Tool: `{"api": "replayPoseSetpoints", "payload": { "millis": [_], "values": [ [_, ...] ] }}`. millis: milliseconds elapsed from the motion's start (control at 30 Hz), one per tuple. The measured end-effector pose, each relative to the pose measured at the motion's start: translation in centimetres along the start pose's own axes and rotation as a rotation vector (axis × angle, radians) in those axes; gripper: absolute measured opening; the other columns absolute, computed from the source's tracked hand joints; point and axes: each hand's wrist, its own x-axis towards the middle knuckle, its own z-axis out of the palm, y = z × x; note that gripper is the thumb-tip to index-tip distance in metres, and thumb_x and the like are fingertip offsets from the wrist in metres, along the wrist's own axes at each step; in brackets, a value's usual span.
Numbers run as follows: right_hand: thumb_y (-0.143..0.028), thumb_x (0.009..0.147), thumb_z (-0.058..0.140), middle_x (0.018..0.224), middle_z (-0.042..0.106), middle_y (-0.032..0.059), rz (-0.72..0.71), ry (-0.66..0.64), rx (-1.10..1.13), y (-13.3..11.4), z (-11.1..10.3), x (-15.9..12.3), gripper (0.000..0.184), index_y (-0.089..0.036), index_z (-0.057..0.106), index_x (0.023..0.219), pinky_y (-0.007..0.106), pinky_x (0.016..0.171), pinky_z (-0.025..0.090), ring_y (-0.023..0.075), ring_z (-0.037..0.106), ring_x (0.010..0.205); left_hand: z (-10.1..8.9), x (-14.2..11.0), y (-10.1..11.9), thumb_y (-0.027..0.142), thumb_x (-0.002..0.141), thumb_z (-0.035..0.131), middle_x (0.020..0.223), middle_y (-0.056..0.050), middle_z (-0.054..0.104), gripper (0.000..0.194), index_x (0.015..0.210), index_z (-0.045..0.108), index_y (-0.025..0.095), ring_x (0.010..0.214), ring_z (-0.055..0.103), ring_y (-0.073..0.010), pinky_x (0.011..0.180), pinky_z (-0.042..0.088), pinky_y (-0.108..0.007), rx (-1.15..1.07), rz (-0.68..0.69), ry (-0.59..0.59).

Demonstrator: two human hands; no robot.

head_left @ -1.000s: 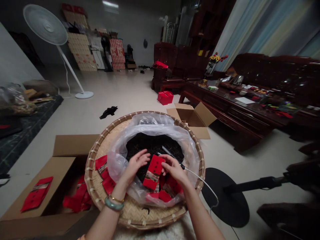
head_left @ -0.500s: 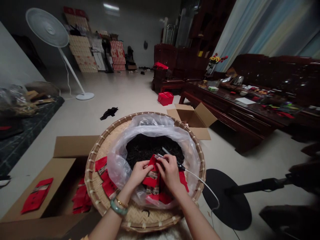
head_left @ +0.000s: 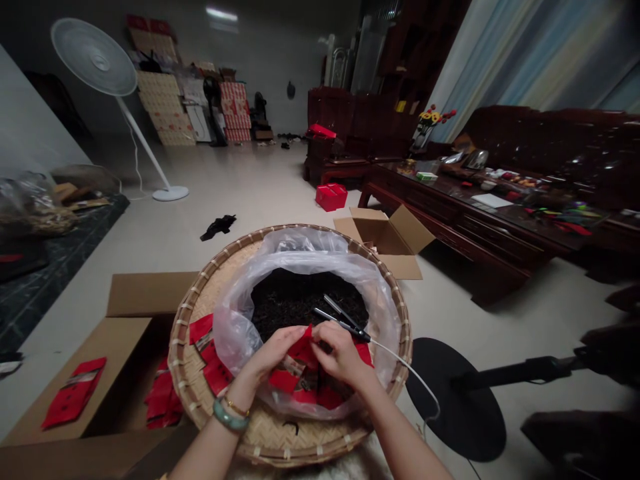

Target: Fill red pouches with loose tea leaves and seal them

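In the head view, a red packet (head_left: 303, 351) is pinched at its upper edge between the left hand (head_left: 273, 355) and the right hand (head_left: 343, 355), the hands being close together, so that it is kept over the lip of a clear plastic bag (head_left: 235, 337) holding dark loose leaves (head_left: 300, 300). The bag is set in a round bamboo tray (head_left: 295, 440), with loose red packets (head_left: 217, 375) below the left hand. A corded metal tool (head_left: 343, 323) lies just beyond the right hand; whether it is gripped cannot be told. Left of the hands, more red packets (head_left: 74, 393) are held in a cardboard box (head_left: 150, 290).

Plastic bag (head_left: 235, 333) walling the leaves (head_left: 300, 300)
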Motion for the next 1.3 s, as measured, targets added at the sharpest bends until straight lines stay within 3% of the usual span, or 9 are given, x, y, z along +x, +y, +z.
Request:
{"api": "replayPoseSetpoints", "payload": {
  "millis": [100, 233, 400, 500, 633, 767, 933, 1133, 1300],
  "values": [
    [-0.015, 0.079, 0.049, 0.068, 0.055, 0.0007, 0.043, -0.059, 0.001, 0.0, -0.2, -0.3, 0.011, -0.019, 0.048, 0.069, 0.026, 0.062, 0.037, 0.0137, 0.048, 0.065, 0.0, -0.4, 0.5, 0.049, 0.072, 0.060, 0.082, -0.002, 0.063, 0.039, 0.091, 0.056, 0.015, 0.070, 0.060, -0.0147, 0.061, 0.046, -0.026, 0.030, -0.024, -0.051],
    [-0.021, 0.084, 0.047, 0.065, 0.053, -0.0015, 0.191, -0.132, 0.091, 0.3, -0.1, -0.8, 0.008, -0.019, 0.051, 0.077, 0.023, 0.058, 0.036, 0.0121, 0.047, 0.060, -0.4, -0.5, 0.6, 0.050, 0.074, 0.055, 0.070, 0.004, 0.055, 0.034, 0.084, 0.047, 0.019, 0.057, 0.054, -0.0103, 0.051, 0.041, -0.022, 0.110, -0.086, -0.059],
    [-0.025, 0.086, 0.047, 0.075, 0.064, 0.0021, 0.319, -0.167, 0.151, 0.5, 0.4, -1.2, 0.018, -0.019, 0.061, 0.094, 0.026, 0.067, 0.041, 0.0153, 0.055, 0.070, -0.9, -0.6, 0.6, 0.044, 0.078, 0.050, 0.064, 0.006, 0.046, 0.027, 0.075, 0.047, 0.017, 0.056, 0.042, -0.0085, 0.050, 0.035, -0.019, 0.380, 0.064, 0.027],
    [-0.027, 0.083, 0.051, 0.087, 0.067, 0.0037, 0.412, -0.256, 0.409, 0.2, 0.8, -1.1, 0.021, -0.018, 0.064, 0.097, 0.027, 0.071, 0.044, 0.0163, 0.059, 0.077, -0.5, -1.1, 1.1, 0.037, 0.083, 0.044, 0.069, 0.003, 0.050, 0.022, 0.074, 0.049, 0.017, 0.063, 0.044, -0.0110, 0.057, 0.036, -0.022, 0.610, 0.204, 0.085],
    [-0.036, 0.076, 0.061, 0.076, 0.066, 0.0022, 0.543, -0.380, 0.650, 0.1, 1.0, -0.8, 0.026, -0.013, 0.066, 0.088, 0.026, 0.063, 0.045, 0.0134, 0.056, 0.063, 0.3, -1.7, 1.5, 0.031, 0.087, 0.037, 0.069, 0.002, 0.053, 0.018, 0.079, 0.048, 0.019, 0.064, 0.049, -0.0130, 0.062, 0.035, -0.025, 0.773, 0.286, 0.143],
    [-0.048, 0.080, 0.053, 0.067, 0.061, -0.0001, 0.507, -0.418, 0.686, 0.2, 0.6, -0.5, 0.037, -0.013, 0.066, 0.077, 0.026, 0.064, 0.043, 0.0117, 0.052, 0.060, 0.2, -1.5, 1.5, 0.035, 0.086, 0.040, 0.069, 0.002, 0.055, 0.022, 0.077, 0.050, 0.019, 0.064, 0.050, -0.0127, 0.060, 0.036, -0.023, 0.719, 0.249, 0.116],
    [-0.050, 0.082, 0.051, 0.081, 0.064, 0.0016, 0.446, -0.444, 0.719, 0.3, 0.0, -0.7, 0.039, -0.016, 0.068, 0.090, 0.032, 0.081, 0.042, 0.0170, 0.055, 0.080, -0.4, -1.3, 1.6, 0.042, 0.081, 0.050, 0.074, 0.003, 0.060, 0.026, 0.091, 0.053, 0.018, 0.068, 0.052, -0.0123, 0.061, 0.038, -0.020, 0.590, 0.166, 0.030],
    [-0.056, 0.076, 0.056, 0.081, 0.065, 0.0035, 0.542, -0.462, 0.879, 0.8, 0.4, -1.3, 0.047, -0.013, 0.067, 0.094, 0.035, 0.082, 0.042, 0.0172, 0.057, 0.078, -0.3, -1.4, 1.8, 0.046, 0.082, 0.047, 0.077, 0.002, 0.062, 0.031, 0.091, 0.058, 0.019, 0.069, 0.052, -0.0131, 0.061, 0.039, -0.021, 0.658, 0.148, 0.011],
    [-0.056, 0.081, 0.049, 0.087, 0.066, 0.0038, 0.499, -0.480, 0.834, 0.8, -0.4, -1.1, 0.047, -0.015, 0.066, 0.098, 0.037, 0.089, 0.040, 0.0178, 0.057, 0.087, -0.6, -1.6, 1.4, 0.049, 0.080, 0.048, 0.086, 0.000, 0.064, 0.036, 0.095, 0.061, 0.019, 0.075, 0.054, -0.0146, 0.067, 0.041, -0.022, 0.569, 0.114, -0.058]
  ]
}}
